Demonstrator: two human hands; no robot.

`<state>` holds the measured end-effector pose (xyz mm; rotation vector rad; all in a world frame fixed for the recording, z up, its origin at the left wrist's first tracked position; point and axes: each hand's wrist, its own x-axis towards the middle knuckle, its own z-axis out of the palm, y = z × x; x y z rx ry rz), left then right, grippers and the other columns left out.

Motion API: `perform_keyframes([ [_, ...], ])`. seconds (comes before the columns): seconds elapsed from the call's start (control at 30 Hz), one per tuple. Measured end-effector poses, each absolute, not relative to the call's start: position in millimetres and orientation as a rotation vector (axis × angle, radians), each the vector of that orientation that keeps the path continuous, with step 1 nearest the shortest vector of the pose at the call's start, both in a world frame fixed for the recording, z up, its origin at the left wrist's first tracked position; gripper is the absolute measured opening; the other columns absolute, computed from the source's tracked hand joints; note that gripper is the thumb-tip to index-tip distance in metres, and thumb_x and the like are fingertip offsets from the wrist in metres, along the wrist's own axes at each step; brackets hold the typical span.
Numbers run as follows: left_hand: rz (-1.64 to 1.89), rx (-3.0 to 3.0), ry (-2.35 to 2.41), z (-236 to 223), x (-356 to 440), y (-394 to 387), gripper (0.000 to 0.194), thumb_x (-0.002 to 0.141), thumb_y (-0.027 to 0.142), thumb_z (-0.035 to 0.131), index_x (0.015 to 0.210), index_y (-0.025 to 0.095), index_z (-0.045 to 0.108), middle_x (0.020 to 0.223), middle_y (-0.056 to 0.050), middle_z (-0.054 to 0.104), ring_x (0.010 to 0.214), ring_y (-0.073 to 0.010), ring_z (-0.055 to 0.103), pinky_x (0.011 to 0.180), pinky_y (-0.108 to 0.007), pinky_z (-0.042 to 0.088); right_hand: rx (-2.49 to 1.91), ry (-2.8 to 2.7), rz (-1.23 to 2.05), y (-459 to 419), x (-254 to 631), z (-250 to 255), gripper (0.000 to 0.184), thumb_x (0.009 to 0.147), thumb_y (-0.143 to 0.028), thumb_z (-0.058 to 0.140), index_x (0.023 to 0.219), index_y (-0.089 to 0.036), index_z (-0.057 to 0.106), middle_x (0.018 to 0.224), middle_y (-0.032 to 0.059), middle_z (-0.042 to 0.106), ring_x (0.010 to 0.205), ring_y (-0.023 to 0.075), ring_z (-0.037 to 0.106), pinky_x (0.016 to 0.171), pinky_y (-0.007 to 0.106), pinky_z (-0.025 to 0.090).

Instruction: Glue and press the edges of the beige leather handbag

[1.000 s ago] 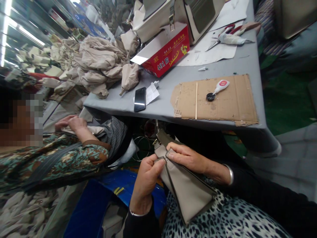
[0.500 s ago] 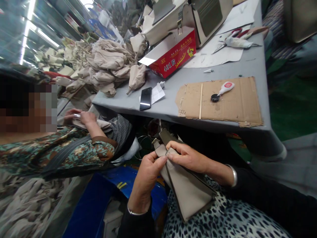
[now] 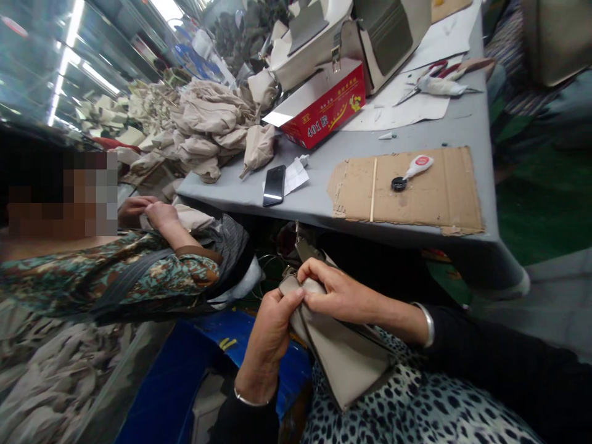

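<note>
A beige handbag (image 3: 346,361) with dark edging lies across my lap, its narrow end pointing toward the table. My left hand (image 3: 271,327) pinches a strap tab at that end between thumb and fingers. Right beside it, my right hand (image 3: 335,293) is closed on the same part of the bag, the two thumbs nearly touching. A metal buckle (image 3: 290,271) shows just beyond the fingertips. The fingers partly cover the tab, so its exact fold cannot be made out.
On the grey table (image 3: 319,206) are a cardboard sheet (image 3: 430,203) with a glue bottle (image 3: 420,164), a phone (image 3: 274,185), a red box (image 3: 326,117) and pliers (image 3: 437,85). A co-worker (image 3: 152,271) sits at left, handling beige material. A blue bin (image 3: 161,376) stands below.
Both hands have shifted slightly left with the bag end, and the thumbs have moved closer together over the tab. The buckle is now more hidden. The view has turned a little.
</note>
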<state>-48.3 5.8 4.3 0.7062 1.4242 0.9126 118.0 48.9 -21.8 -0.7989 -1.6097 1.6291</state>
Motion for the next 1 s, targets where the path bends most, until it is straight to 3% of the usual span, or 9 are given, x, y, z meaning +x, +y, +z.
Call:
perform_keyframes([
  [0.13, 0.969, 0.671, 1.494, 5, -50, 2, 0.036, 0.063, 0.039, 0.091, 0.078, 0.011, 0.074, 0.064, -0.005, 0.071, 0.056, -0.0175, 0.064, 0.055, -0.024, 0.051, -0.837, -1.703, 1.518, 48, 116, -20, 0.021, 0.08, -0.015, 0.063, 0.098, -0.022, 0.054, 0.093, 0.0006, 0.054, 0.089, 0.0192, 0.052, 0.081, 0.032, 0.042],
  [0.27, 1.082, 0.61, 1.558, 7, -66, -3, 0.039, 0.056, 0.035, 0.092, 0.082, 0.012, 0.074, 0.066, -0.004, 0.073, 0.056, -0.0217, 0.068, 0.056, -0.029, 0.057, -0.818, -1.606, 1.387, 48, 127, -34, 0.036, 0.083, -0.021, 0.07, 0.116, -0.022, 0.056, 0.115, 0.0061, 0.059, 0.11, 0.0229, 0.054, 0.1, 0.039, 0.044],
  [0.33, 1.139, 0.575, 1.586, 7, -78, -5, 0.04, 0.053, 0.033, 0.093, 0.082, 0.013, 0.074, 0.067, -0.003, 0.074, 0.057, -0.0229, 0.069, 0.058, -0.031, 0.059, -0.856, -1.452, 1.383, 49, 136, -47, 0.033, 0.087, -0.024, 0.067, 0.118, -0.022, 0.056, 0.118, 0.0068, 0.06, 0.113, 0.0224, 0.055, 0.105, 0.041, 0.042],
  [0.43, 1.2, 0.526, 1.62, 5, -92, -10, 0.041, 0.052, 0.031, 0.093, 0.084, 0.013, 0.076, 0.071, -0.004, 0.077, 0.06, -0.0229, 0.071, 0.06, -0.031, 0.061, -0.928, -1.266, 1.432, 49, 148, -63, 0.023, 0.09, -0.025, 0.064, 0.112, -0.021, 0.057, 0.113, 0.0057, 0.064, 0.108, 0.0206, 0.059, 0.102, 0.04, 0.045],
  [0.73, 1.327, 0.501, 1.609, 0, -89, -17, 0.036, 0.056, 0.027, 0.091, 0.084, 0.012, 0.075, 0.071, -0.003, 0.078, 0.054, -0.0191, 0.069, 0.055, -0.026, 0.059, -0.95, -1.136, 1.538, 43, 148, -70, 0.019, 0.091, -0.027, 0.062, 0.108, -0.021, 0.057, 0.108, 0.0055, 0.066, 0.096, 0.0187, 0.061, 0.09, 0.036, 0.049],
  [1.0, 1.681, 0.39, 1.883, 79, -113, -82, 0.034, 0.056, 0.033, 0.089, 0.082, 0.02, 0.072, 0.073, 0.004, 0.076, 0.06, -0.0216, 0.07, 0.058, -0.031, 0.062, -1.005, -1.107, 1.597, 34, 151, -71, 0.025, 0.089, -0.037, 0.065, 0.109, -0.023, 0.06, 0.108, 0.0065, 0.068, 0.092, 0.0207, 0.063, 0.09, 0.037, 0.051],
])
